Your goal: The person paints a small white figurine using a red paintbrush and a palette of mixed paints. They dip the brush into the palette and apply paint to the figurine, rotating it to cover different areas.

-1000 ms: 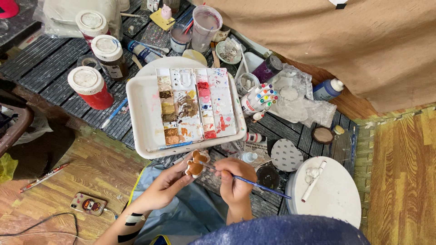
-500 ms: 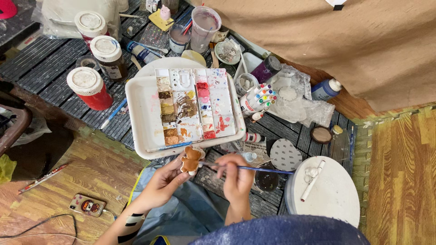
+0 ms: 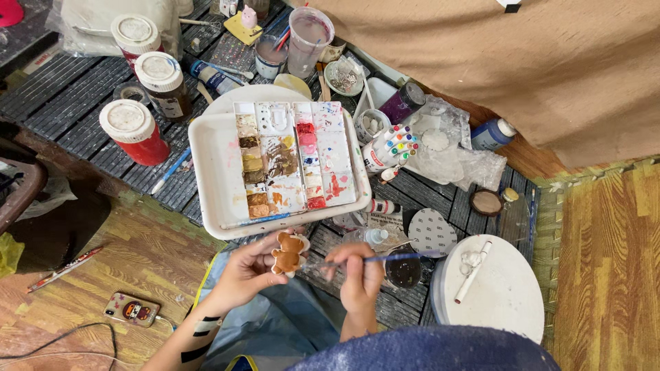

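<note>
While the left hand (image 3: 246,273) pinched a small brown bear figurine (image 3: 287,252) between thumb and fingers, the right hand (image 3: 361,275) gripped a thin blue-handled paintbrush (image 3: 375,259), its tip reaching left to the bear. Both hands hovered near the bottom of the scene, just on the near side of a white tray (image 3: 210,178) holding a paint palette (image 3: 292,158). A red jar (image 3: 132,130) stood to the far left, a round white board (image 3: 505,295) to the right.
</note>
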